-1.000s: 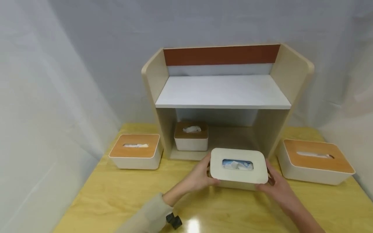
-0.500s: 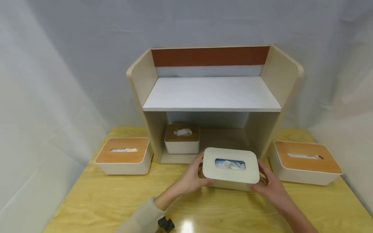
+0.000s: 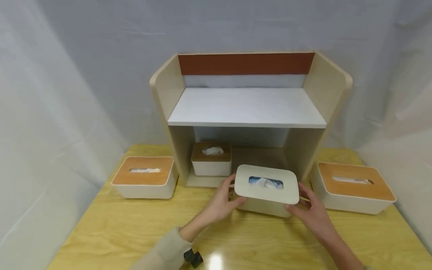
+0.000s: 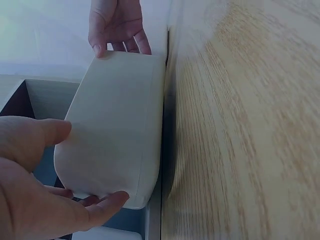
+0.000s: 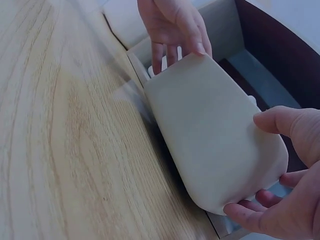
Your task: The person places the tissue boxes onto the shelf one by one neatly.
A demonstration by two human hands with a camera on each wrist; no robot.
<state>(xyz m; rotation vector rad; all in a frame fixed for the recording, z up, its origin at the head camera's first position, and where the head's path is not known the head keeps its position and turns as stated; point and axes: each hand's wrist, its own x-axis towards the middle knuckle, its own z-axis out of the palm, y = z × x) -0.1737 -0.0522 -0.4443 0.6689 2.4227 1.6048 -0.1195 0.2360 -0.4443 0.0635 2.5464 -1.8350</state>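
Note:
A cream tissue box (image 3: 266, 207) with a white tissue in its oval slot is in front of the shelf's lower opening in the head view. My left hand (image 3: 217, 204) grips its left end, thumb on the front side. At the right end my right hand (image 3: 312, 215) holds it, with the thumb at the front corner. Both wrist views show the long smooth side of the box (image 4: 112, 125) between the two hands. Its far side is hidden. A smaller tissue box (image 3: 211, 168) with a brown lid stands inside the lower compartment at the left.
The two-level shelf (image 3: 248, 107) has a white upper board and beige side panels. One wood-lidded tissue box (image 3: 143, 191) stands left of it on the wooden table (image 3: 135, 228), and another tissue box (image 3: 354, 204) stands to the right. Fabric walls surround the table.
The held tissue box has shifted slightly toward the shelf, and more of its front side shows. Its right end sits a little lower in view. The head view has also shifted.

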